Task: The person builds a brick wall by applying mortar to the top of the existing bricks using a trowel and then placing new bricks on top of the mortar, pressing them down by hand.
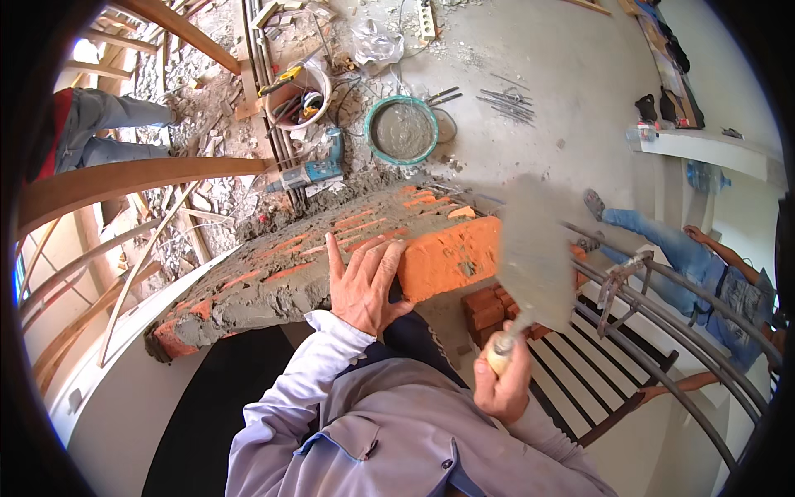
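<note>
My right hand (pixel 503 381) is wrapped round the pale handle of a trowel (pixel 537 261). The wide grey blade points away from me and is smeared by motion. Beside it, an orange brick (pixel 447 261) sits at the right end of a low brick wall (pixel 290 282), its broad face toward me. My left hand (pixel 364 282) lies on the near edge of the wall top, fingers stretched out, with its side against the brick's left end. Grey wet mortar covers much of the wall top, and orange brick shows through in strips.
Beyond the wall stand a green-rimmed tub of mortar (pixel 403 130), a tool bucket (pixel 300 95) and a blue power drill (pixel 319 168). Stacked bricks (pixel 489 315) and metal railings (pixel 662 331) are at right. Wooden beams (pixel 141 186) cross the left. One person is at each side.
</note>
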Demonstrator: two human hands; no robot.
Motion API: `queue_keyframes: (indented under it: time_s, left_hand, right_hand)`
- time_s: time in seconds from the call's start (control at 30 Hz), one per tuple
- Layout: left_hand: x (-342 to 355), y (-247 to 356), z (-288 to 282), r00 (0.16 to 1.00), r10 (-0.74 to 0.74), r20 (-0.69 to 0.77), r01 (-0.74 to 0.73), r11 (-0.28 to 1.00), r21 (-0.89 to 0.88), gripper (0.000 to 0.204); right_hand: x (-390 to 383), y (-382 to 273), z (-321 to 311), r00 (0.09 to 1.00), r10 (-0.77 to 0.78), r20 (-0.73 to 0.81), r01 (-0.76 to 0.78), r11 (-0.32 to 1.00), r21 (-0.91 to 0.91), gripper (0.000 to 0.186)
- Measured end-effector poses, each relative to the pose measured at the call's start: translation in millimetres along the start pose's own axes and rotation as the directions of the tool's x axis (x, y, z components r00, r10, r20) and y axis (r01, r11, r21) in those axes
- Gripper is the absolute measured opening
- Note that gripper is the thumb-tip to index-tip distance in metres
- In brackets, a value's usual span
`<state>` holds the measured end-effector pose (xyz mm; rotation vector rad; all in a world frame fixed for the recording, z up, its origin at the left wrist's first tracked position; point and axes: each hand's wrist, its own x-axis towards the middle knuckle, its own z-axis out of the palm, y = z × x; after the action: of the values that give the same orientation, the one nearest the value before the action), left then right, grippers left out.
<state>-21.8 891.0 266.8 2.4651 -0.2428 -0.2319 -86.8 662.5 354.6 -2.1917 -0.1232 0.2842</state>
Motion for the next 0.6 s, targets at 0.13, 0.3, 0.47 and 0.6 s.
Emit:
queue_keyframes:
  time_s: [0.13, 0.3, 0.47, 0.6]
  left_hand:
    - [0, -1, 1, 0.999, 0.014, -0.047, -0.012, 0.998, 0.057, 0.092]
    - [-2, -3, 4, 0.994, 0.054, -0.092, -0.045, 0.994, 0.099, 0.092]
    - [-4, -9, 12, 0.983, 0.106, -0.153, -0.089, 0.990, 0.113, 0.096]
    - [-1, -8, 17, 0.981, 0.131, -0.146, -0.104, 0.979, 0.178, 0.089]
  right_hand:
    - [24, -7, 9, 0.984, 0.076, 0.159, -0.019, 0.944, -0.329, 0.050]
    - [13, -18, 18, 0.998, -0.050, 0.028, 0.056, 0.964, -0.260, 0.049]
    - [17, -22, 31, 0.996, 0.084, 0.024, -0.071, 0.940, -0.332, 0.051]
    - [2, -29, 37, 0.995, -0.022, -0.099, -0.012, 0.944, -0.329, 0.053]
